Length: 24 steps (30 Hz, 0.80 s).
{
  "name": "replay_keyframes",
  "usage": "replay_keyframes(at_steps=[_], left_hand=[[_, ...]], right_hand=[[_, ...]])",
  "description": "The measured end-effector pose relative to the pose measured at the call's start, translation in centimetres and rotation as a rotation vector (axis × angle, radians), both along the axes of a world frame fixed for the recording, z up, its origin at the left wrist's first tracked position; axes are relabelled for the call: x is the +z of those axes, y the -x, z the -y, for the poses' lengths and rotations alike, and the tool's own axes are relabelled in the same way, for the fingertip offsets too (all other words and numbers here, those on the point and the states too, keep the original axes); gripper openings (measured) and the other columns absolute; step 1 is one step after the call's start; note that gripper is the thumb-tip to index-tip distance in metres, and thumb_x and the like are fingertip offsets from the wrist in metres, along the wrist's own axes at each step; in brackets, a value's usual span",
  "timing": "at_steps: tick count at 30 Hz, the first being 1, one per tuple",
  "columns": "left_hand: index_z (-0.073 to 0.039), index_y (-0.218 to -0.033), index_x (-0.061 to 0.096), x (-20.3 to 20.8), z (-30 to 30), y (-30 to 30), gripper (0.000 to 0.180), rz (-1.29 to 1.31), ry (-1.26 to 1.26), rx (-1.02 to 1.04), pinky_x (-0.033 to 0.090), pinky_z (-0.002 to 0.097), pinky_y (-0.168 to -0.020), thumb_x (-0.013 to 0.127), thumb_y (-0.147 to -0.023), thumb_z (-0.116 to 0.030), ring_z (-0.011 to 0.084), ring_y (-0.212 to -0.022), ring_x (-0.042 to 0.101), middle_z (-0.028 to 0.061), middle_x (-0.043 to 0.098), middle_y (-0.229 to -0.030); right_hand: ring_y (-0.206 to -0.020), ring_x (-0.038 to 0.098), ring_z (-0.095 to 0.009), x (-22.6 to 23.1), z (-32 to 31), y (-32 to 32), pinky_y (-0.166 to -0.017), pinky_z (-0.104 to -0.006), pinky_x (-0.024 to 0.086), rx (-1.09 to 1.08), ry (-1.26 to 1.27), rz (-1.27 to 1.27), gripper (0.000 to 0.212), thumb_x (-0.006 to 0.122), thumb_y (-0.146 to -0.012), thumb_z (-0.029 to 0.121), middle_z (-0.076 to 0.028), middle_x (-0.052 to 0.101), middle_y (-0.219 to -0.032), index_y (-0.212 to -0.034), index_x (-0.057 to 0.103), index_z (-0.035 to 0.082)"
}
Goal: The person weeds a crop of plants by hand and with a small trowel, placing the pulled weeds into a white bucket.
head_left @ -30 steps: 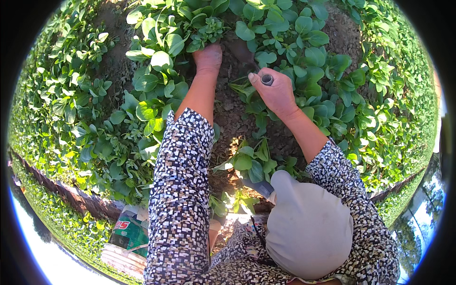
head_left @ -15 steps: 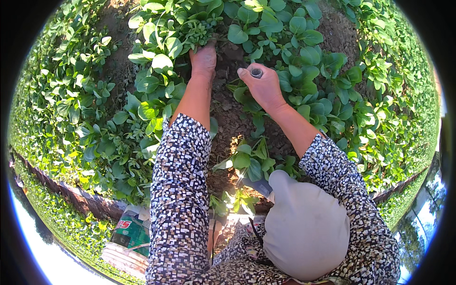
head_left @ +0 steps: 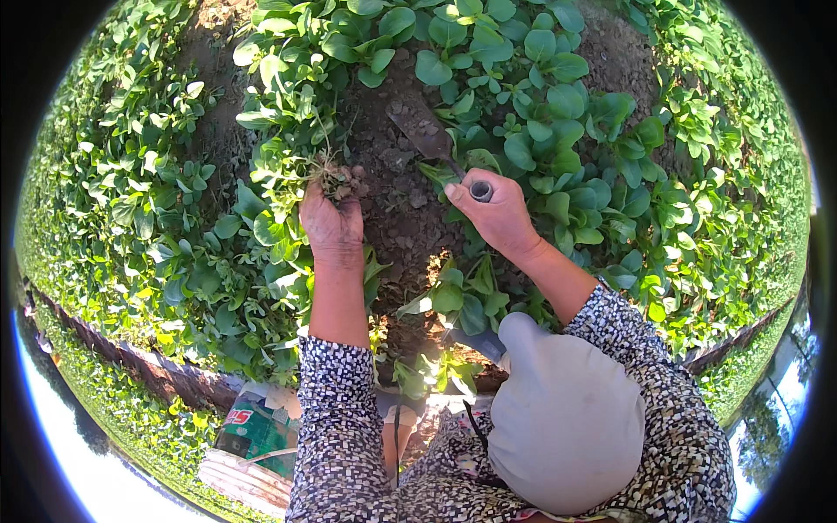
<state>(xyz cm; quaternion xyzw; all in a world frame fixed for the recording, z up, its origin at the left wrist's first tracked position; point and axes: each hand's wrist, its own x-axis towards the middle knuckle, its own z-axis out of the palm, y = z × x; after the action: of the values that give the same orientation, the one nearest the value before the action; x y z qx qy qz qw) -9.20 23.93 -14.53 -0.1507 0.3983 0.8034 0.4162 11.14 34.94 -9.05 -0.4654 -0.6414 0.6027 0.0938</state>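
My left hand (head_left: 334, 228) is closed around an uprooted leafy plant, its tangled roots (head_left: 327, 170) and clinging soil clods showing above the fingers. The plant's leaves blend into the greenery to the left, so its kind is unclear. Wrapped round the hollow, tube-ended handle of a hand trowel (head_left: 421, 131) is my right hand (head_left: 501, 213). The trowel's soil-covered blade points up and left, lying close over the bare earth (head_left: 384, 192) between the two hands. Broad-leaved green plants (head_left: 567, 131) stand just right of the blade.
Dense leafy rows (head_left: 131, 200) spread on both sides. A small leafy clump (head_left: 466, 296) lies nearer my body. At lower left stands a white bucket (head_left: 248, 475) with a green and red label. A pale rounded cloth shape (head_left: 567, 418) blocks part of the lower view.
My left hand has drawn back toward me and slightly left, bringing out the plant with its roots. My right hand has shifted slightly nearer and right, and the trowel blade now shows.
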Motion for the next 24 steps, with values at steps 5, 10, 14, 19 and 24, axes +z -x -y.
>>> replay_keyframes(at_steps=[5,10,14,19,24], left_hand=[[-0.001,-0.098,0.060,1.2,-1.5,-1.2,0.018,-0.273,0.499,-0.065,0.048,0.0313,-0.075,0.063,-0.083,-0.010,0.0178,-0.077,0.057,0.0067,0.061,-0.088],[0.000,-0.106,0.056,-3.0,-5.3,0.6,0.028,-0.898,0.327,-0.255,0.046,0.0332,-0.080,0.061,-0.079,-0.002,0.0224,-0.093,0.057,0.0078,0.062,-0.097],[-0.001,-0.111,0.054,-2.0,-9.4,1.4,0.039,-1.453,1.202,-0.758,0.048,0.0394,-0.088,0.065,-0.076,-0.011,0.0393,-0.105,0.059,0.0205,0.062,-0.104],[-0.001,-0.112,0.054,-2.2,-8.2,3.7,0.041,-1.291,1.212,-0.976,0.050,0.0429,-0.085,0.064,-0.077,-0.019,0.0426,-0.097,0.062,0.0247,0.064,-0.102],[-0.002,-0.103,0.057,0.3,-5.2,0.9,0.024,-0.385,0.488,-0.446,0.051,0.0384,-0.066,0.062,-0.083,-0.015,0.0261,-0.071,0.061,0.0117,0.064,-0.088]], right_hand=[[-0.052,0.034,-0.017,0.9,-0.4,0.8,-0.050,-0.0312,0.033,0.238,-0.245,0.133,0.034,0.069,-0.083,0.024,-0.005,0.039,-0.055,-0.067,0.049,0.002],[-0.063,0.054,-0.036,0.4,-1.3,3.9,-0.061,-0.0426,0.044,0.268,-0.244,0.190,0.030,0.064,-0.080,0.031,-0.014,0.055,-0.063,-0.068,0.055,0.005],[-0.054,0.043,-0.031,-0.8,-1.7,4.2,-0.054,-0.0378,0.040,0.266,-0.347,0.179,0.032,0.065,-0.083,0.027,-0.012,0.048,-0.058,-0.068,0.051,0.002],[-0.069,0.057,-0.037,-0.6,-2.6,7.5,-0.063,-0.0420,0.046,0.318,-0.341,0.229,0.028,0.062,-0.081,0.032,-0.015,0.059,-0.068,-0.070,0.059,0.006],[-0.059,0.050,-0.030,-0.2,-1.1,3.6,-0.056,-0.0391,0.041,0.252,-0.293,0.193,0.029,0.065,-0.081,0.030,-0.013,0.051,-0.061,-0.069,0.056,0.005]])
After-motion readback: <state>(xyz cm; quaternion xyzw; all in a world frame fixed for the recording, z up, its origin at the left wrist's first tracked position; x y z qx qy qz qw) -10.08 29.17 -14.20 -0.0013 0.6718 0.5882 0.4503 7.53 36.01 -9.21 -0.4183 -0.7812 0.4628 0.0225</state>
